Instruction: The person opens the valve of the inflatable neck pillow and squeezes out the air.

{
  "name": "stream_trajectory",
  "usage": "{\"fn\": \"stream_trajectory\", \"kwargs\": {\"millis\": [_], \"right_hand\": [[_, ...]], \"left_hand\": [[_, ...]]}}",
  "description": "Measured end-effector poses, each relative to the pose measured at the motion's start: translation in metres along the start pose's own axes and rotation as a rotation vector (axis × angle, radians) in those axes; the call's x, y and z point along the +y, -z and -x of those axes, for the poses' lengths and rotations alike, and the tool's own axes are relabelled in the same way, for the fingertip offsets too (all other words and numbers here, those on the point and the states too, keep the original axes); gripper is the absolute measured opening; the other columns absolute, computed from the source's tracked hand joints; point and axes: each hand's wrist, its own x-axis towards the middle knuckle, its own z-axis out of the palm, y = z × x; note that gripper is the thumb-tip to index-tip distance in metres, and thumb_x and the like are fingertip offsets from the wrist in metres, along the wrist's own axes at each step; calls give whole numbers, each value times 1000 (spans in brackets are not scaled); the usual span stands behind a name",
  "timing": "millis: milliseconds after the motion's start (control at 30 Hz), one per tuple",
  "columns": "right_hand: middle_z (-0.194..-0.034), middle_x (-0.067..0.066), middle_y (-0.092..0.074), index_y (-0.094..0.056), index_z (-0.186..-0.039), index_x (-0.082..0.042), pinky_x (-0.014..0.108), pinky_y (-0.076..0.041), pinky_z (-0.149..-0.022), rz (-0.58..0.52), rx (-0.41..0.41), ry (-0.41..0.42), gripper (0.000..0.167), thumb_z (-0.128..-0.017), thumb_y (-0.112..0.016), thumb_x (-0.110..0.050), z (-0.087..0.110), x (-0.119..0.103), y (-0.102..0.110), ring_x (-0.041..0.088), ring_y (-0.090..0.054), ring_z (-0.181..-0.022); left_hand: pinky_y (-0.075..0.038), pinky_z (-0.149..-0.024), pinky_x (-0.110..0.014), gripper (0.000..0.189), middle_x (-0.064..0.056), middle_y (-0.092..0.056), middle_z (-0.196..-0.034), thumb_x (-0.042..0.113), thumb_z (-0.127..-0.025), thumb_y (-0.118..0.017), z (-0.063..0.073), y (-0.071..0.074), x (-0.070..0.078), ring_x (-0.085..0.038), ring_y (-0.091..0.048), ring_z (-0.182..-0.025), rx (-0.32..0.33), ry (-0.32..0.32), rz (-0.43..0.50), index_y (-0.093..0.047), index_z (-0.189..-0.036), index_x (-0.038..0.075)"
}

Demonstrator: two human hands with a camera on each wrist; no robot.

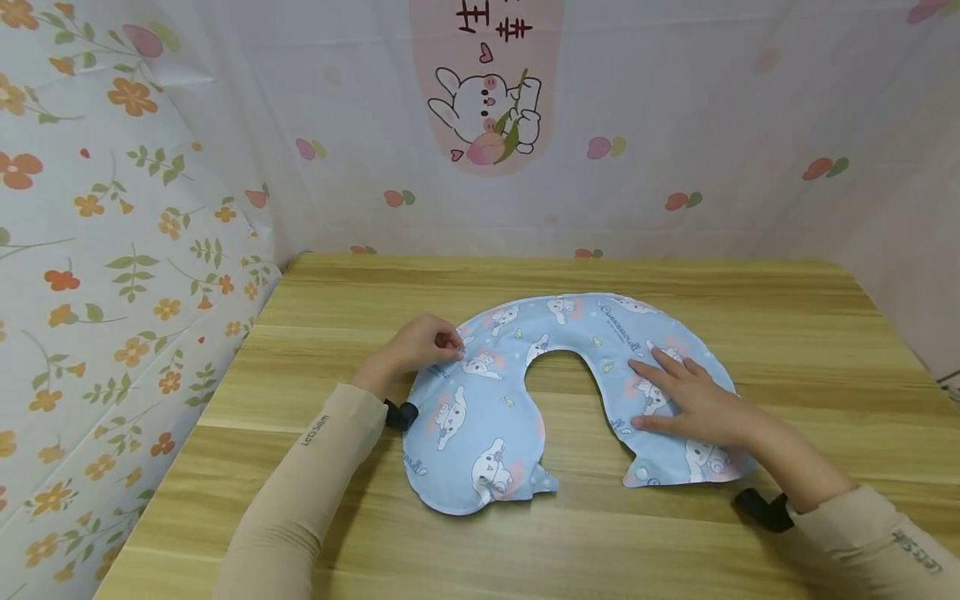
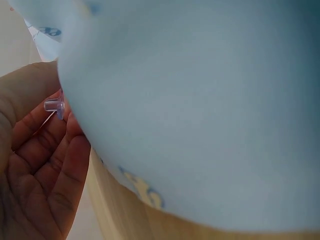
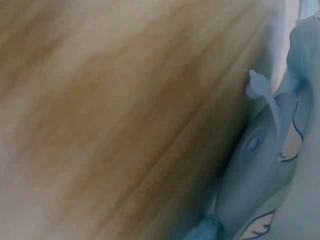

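Observation:
A light blue inflatable neck pillow [image 1: 487,400] with a white cartoon dog print lies on the table in a U, its two ends toward me. At its upper left edge, my left hand [image 1: 420,343] pinches the pillow with curled fingers. The left wrist view shows a small clear plastic valve [image 2: 54,105] between thumb and fingers, beside the pillow's bulging side. My right hand [image 1: 693,400] rests on the right arm of the pillow, fingers spread. Low in the right wrist view, a round valve [image 3: 254,144] is set in the pillow, its strapped cap [image 3: 257,86] sticking out.
The wooden table [image 1: 360,292] carries the pillow near its middle. Behind it hangs a printed cloth [image 1: 645,100], and a flowered cloth [image 1: 112,275] stands at the left. Black camera mounts [image 1: 763,510] sit at both wrists.

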Motion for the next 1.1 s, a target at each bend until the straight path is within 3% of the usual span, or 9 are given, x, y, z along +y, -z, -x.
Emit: {"fn": "stream_trajectory", "kwargs": {"millis": [667, 933, 1100], "right_hand": [[-156, 34, -26, -46, -148, -9, 76, -18, -106, 85, 53, 27, 88, -81, -71, -61, -8, 1, -6, 69, -17, -136], [-155, 34, -29, -46, -147, -9, 80, -25, -100, 126, 77, 37, 88, -82, -70, -62, -7, 1, -8, 70, -23, -133], [-156, 35, -26, -45, -148, -9, 80, -24, -101, 79, 2, 51, 87, -83, -69, -62, -9, 1, 4, 69, -21, -134]], "left_hand": [[-45, -70, -24, 8, -4, -61, -82, 15, -90, -74, -1, -1, 2, -17, -54, -79, 3, 21, -16, -73, -93, 8], [-45, -71, -25, 7, -4, -62, -82, 15, -89, -74, -1, -1, 3, -19, -55, -79, 9, 9, -6, -73, -92, 8], [-46, -70, -25, 7, -4, -62, -81, 14, -89, -74, 1, 2, 4, -18, -55, -77, 1, -1, -9, -73, -92, 7]]}}
